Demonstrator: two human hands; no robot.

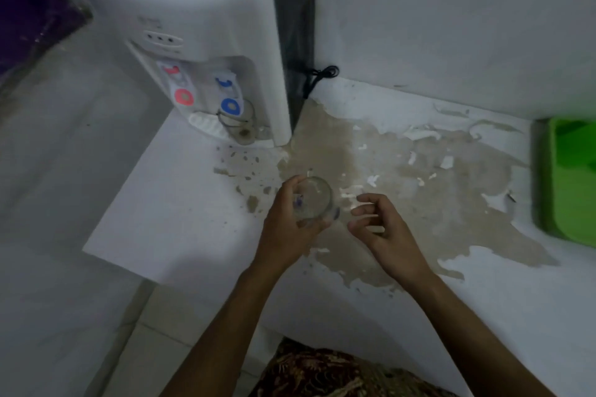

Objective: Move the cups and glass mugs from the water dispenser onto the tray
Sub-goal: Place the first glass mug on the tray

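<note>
risking a slip of the glass (314, 201) in the handover: wrapped by the left hand (292, 226), thumb over the near side, fingers round the far side, held just above the counter (180, 219), well short of the dispenser (225, 51). possibly wet, judging by where it stood, so sliding down through the palm if squeezed loosely. hanging just right of the glass, the right hand (383, 229), fingers curled and loose, gripping nothing, not touching it; bumping the rim on a hasty reach likely tipping it out of the left. carrying a long way next: the tray (567, 180) lying far right of the dispenser, half out of view, so knocking the glass on its raised edge a fair worry. peeling, stained patch on the counter, right of the dispenser, giving an uneven spot if set down there. farthest, a mug (240, 121) sitting on the drip grille under the blue tap, inside the dispenser's recess; catching that tap lever while lifting it out probably spilling water.
</note>
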